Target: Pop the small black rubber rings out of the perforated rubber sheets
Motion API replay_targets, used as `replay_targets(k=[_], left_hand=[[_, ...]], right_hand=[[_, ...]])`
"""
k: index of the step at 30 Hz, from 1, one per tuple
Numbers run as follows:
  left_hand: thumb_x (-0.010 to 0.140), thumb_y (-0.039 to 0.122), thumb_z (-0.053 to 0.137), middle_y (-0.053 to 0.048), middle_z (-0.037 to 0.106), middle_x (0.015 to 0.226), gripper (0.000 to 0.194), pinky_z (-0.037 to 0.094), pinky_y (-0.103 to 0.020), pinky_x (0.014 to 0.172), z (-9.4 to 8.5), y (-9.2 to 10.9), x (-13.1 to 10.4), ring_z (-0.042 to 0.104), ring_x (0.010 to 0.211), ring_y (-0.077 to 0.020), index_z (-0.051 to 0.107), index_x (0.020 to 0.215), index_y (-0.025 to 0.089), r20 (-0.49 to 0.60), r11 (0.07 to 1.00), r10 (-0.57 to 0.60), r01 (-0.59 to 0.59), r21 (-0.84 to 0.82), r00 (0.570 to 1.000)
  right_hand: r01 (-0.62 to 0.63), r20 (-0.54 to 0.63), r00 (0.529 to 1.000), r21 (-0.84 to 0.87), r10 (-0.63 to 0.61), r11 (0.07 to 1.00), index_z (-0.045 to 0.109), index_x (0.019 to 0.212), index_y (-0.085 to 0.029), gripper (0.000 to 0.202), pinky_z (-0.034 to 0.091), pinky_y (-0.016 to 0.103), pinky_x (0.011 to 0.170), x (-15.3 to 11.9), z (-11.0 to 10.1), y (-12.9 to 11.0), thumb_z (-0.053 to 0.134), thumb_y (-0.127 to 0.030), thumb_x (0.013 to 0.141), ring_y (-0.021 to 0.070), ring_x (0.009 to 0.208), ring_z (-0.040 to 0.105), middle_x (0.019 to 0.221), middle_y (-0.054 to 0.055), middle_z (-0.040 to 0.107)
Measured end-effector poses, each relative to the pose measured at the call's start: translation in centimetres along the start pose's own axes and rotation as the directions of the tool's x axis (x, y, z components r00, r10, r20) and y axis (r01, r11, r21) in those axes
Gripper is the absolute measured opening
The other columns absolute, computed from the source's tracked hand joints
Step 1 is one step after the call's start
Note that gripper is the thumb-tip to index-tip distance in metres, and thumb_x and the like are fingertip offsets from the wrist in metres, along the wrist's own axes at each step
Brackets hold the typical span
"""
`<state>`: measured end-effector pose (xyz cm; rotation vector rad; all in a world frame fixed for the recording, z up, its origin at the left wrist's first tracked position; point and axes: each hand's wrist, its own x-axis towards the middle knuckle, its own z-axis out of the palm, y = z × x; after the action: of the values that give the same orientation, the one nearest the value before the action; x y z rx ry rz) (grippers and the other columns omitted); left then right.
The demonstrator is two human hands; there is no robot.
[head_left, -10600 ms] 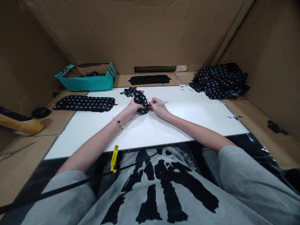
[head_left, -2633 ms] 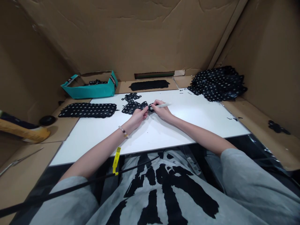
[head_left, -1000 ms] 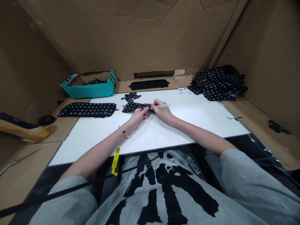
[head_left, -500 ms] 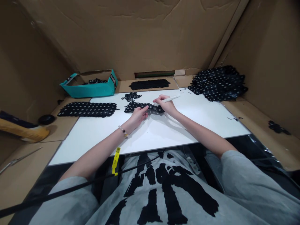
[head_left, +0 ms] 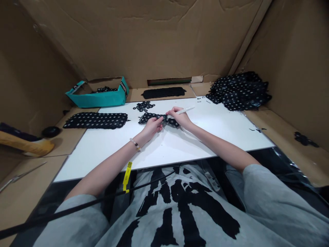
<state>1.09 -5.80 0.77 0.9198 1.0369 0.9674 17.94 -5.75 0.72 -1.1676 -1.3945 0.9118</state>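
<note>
Over the white board [head_left: 164,147], the left hand [head_left: 153,126] pinches the dotted black strip [head_left: 146,117], its long axis running roughly nine to three o'clock; the right hand [head_left: 180,118] (pinching a white pen [head_left: 187,109]) is nearer the three-o'clock end.

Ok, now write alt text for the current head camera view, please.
A person's left hand pinches a black, pale-dotted sheet over a white rectangular board, while the right hand holds a slim white pen-like tool close to it. Beyond lie small black rings, with an open turquoise box back left and a crumpled black dotted heap back right.
</note>
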Motion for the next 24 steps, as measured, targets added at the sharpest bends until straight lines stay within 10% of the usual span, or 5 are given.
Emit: replay_targets(k=[12, 24], left_hand=[[0.090, 0.018, 0.073, 0.004, 0.046, 0.053, 0.038, 0.028, -0.016, 0.044, -0.63, -0.18, 0.09, 0.038, 0.044, -0.0039, 0.046, 0.063, 0.017, 0.055, 1.000, -0.009, 0.011, -0.028, 0.998], [0.090, 0.027, 0.075, 0.002, 0.049, 0.052, 0.037, 0.033, -0.018, 0.045, -0.41, -0.20, 0.16, 0.042, 0.043, -0.0065, 0.049, 0.065, 0.017, 0.063, 1.000, 0.013, -0.014, 0.012, 0.998]], right_hand=[[0.031, -0.011, 0.999, -0.260, -0.035, 0.965, 0.053, 0.069, -0.024, 0.022, 0.039, 0.030, 0.069, -0.84, 0.32, -0.29, 0.054, -0.038, 0.086, 0.0171, 0.071, 0.053, 0.067, -0.003, 0.059], [0.013, -0.017, 1.000, -0.121, -0.015, 0.993, 0.053, 0.065, -0.023, 0.024, 0.042, 0.029, 0.072, -0.42, 0.11, -0.49, 0.055, -0.038, 0.083, 0.0171, 0.073, 0.057, 0.069, -0.002, 0.063]])
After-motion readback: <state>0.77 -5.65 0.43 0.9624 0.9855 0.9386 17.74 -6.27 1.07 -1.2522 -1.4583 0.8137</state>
